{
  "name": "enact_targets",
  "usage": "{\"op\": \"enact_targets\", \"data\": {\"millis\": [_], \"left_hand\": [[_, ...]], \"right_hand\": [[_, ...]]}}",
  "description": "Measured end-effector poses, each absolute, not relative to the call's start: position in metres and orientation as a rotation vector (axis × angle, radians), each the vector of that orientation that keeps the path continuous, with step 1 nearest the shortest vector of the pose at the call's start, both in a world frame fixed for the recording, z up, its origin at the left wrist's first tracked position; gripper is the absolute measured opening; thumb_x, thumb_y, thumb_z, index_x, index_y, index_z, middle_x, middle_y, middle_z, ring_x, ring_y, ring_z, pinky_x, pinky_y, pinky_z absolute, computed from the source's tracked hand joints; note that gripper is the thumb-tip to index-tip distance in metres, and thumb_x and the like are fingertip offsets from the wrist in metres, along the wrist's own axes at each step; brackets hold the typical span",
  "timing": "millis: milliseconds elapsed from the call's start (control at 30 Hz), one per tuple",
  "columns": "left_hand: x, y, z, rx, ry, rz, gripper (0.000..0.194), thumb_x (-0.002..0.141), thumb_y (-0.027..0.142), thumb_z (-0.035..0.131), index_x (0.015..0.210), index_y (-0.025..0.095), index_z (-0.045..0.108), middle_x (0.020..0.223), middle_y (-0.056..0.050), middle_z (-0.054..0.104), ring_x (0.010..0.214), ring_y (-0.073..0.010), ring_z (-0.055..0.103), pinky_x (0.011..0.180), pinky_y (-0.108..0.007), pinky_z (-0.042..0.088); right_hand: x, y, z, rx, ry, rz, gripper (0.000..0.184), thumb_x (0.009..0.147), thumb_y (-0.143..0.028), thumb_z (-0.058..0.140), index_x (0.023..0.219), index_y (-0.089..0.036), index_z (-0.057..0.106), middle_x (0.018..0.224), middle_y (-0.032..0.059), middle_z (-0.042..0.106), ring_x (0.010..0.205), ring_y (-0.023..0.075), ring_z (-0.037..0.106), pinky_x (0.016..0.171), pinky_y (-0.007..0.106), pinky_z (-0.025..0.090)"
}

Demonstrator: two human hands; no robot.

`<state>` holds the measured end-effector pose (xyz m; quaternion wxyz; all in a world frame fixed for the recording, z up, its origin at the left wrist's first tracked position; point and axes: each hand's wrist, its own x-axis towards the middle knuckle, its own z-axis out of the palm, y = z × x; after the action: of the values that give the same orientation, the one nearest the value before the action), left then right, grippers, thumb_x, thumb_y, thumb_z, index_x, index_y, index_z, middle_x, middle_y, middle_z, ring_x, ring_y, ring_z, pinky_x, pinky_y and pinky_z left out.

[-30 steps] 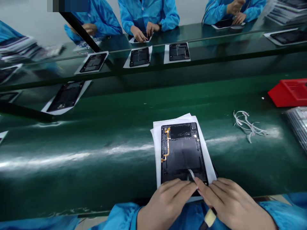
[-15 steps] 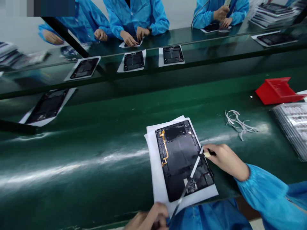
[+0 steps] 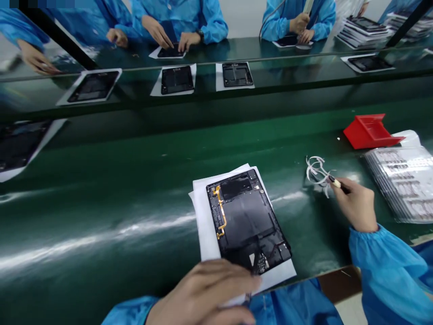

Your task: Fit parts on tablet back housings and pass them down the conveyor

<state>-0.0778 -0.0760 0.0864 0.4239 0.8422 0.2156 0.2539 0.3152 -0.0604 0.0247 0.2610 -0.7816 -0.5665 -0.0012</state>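
In front of me an opened tablet (image 3: 248, 216), its black inside and an orange flex cable (image 3: 222, 214) showing, lies on white paper (image 3: 206, 239). My left hand (image 3: 209, 289) reaches over its near edge, thumb and fingers closing around a thin dark strip (image 3: 248, 297), mostly hidden by the fingers. To the right, my right hand (image 3: 355, 198) pinches a small tool with cream and black parts (image 3: 334, 182). Its dark tip is at a heap of curled white strips (image 3: 315, 169) on the green bench; I cannot tell whether it touches them.
A red bin (image 3: 368, 131) and a stack of clear plastic trays (image 3: 402, 180) stand on the right. Across the bench runs a raised shelf (image 3: 270, 74) bearing several opened tablets (image 3: 177, 80) on paper. Behind it, co-workers in blue sleeves (image 3: 213, 22) handle similar tablets.
My right hand has moved right, from the tablet's edge to the white strips. The white strip stretched over the tablet is gone from there. My left hand has come up over the tablet's near edge.
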Motion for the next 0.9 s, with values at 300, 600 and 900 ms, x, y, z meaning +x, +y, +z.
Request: {"op": "enact_targets", "data": {"millis": [300, 600, 900], "left_hand": [[-0.060, 0.000, 0.042, 1.960, 1.166, 0.843, 0.006, 0.081, 0.023, 0.072, 0.080, 0.018, 0.074, 0.079, -0.003, 0.064, 0.061, -0.0103, 0.054, 0.053, -0.021, 0.043], [-0.044, 0.031, 0.020, 2.014, 1.164, 0.661, 0.015, 0.078, 0.028, 0.075, 0.072, 0.015, 0.069, 0.075, -0.002, 0.065, 0.073, -0.0155, 0.059, 0.068, -0.027, 0.044], [-0.042, 0.031, 0.013, 2.121, 1.244, 0.569, 0.016, 0.079, 0.035, 0.073, 0.073, 0.021, 0.070, 0.081, 0.001, 0.068, 0.078, -0.0173, 0.061, 0.075, -0.033, 0.040]], "right_hand": [[0.216, -0.080, 0.025, -1.543, -1.962, 0.292, 0.020, 0.091, -0.018, 0.051, 0.104, -0.019, 0.065, 0.102, 0.0083, 0.072, 0.090, 0.0207, 0.069, 0.079, 0.030, 0.055], [0.181, -0.077, 0.000, -1.189, -2.361, 0.483, 0.039, 0.089, -0.006, 0.038, 0.121, -0.014, 0.059, 0.124, 0.0103, 0.064, 0.101, 0.0182, 0.067, 0.080, 0.032, 0.058], [0.180, -0.077, 0.001, -1.153, -2.283, 0.548, 0.041, 0.089, -0.006, 0.043, 0.125, -0.018, 0.057, 0.124, 0.0082, 0.065, 0.103, 0.0184, 0.067, 0.081, 0.031, 0.058]]}}
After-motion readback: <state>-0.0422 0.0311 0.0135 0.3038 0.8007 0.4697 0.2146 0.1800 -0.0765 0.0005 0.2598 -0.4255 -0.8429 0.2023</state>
